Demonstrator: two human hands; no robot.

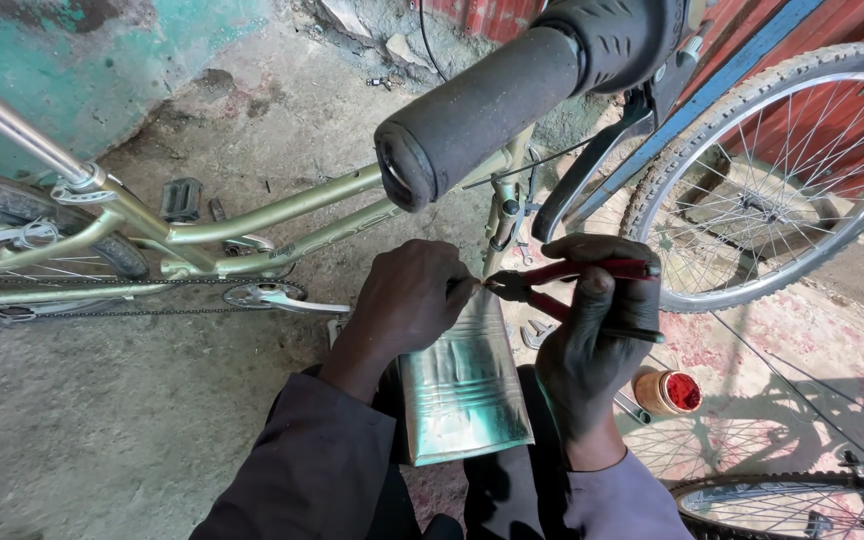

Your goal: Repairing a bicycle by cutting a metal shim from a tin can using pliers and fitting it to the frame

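My left hand [407, 300] pinches the top edge of a flat piece of shiny ribbed sheet metal [462, 385] that rests on my lap. My right hand [592, 340] grips red-handled pliers [572, 280], whose jaws meet the same top edge of the metal right beside my left fingertips. A black handlebar grip [482, 110] of a bicycle juts across the view just above both hands, with its brake lever [592, 165] hanging down.
An olive-green bicycle frame [252, 225] with chainring and chain lies to the left on the concrete floor. A spoked wheel [782, 180] stands at right, another wheel [802, 500] at bottom right. A small open tin with red contents [667, 390] and loose tools lie near my right hand.
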